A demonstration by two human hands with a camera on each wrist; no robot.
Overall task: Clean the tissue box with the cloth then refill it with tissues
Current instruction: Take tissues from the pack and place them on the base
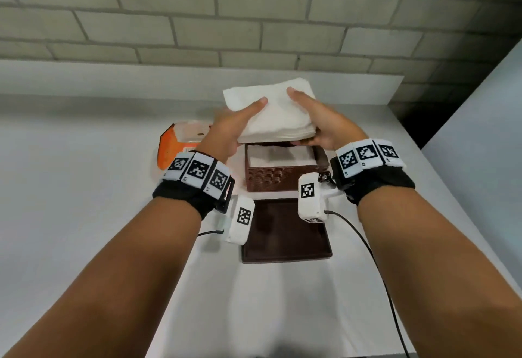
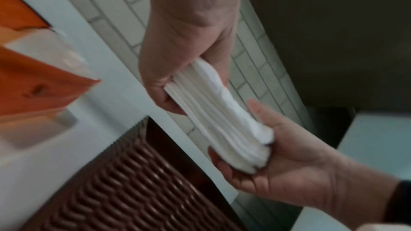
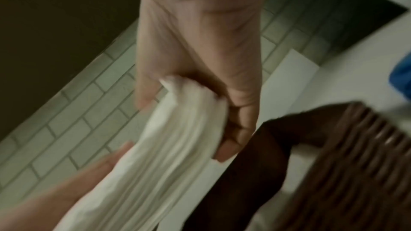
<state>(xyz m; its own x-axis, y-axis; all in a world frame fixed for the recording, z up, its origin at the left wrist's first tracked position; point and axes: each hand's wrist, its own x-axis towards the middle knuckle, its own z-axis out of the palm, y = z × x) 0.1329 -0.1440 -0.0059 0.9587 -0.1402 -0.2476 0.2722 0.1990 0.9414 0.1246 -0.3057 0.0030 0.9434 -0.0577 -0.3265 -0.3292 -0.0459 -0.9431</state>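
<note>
Your forearms reach out over the lid [image 1: 285,233], which lies off on the table [image 1: 84,216], so the box [image 1: 282,177] stands open with some tissues already inside. You pinch the stack [image 1: 276,114] at both ends, left hand [image 1: 234,129] and right hand [image 1: 322,123], thumbs on top, holding it just above the box. Wiping looks done, though no cloth shows; what remains is lowering the stack in and closing up. An orange pack [image 1: 172,145] sits left of the box.
</note>
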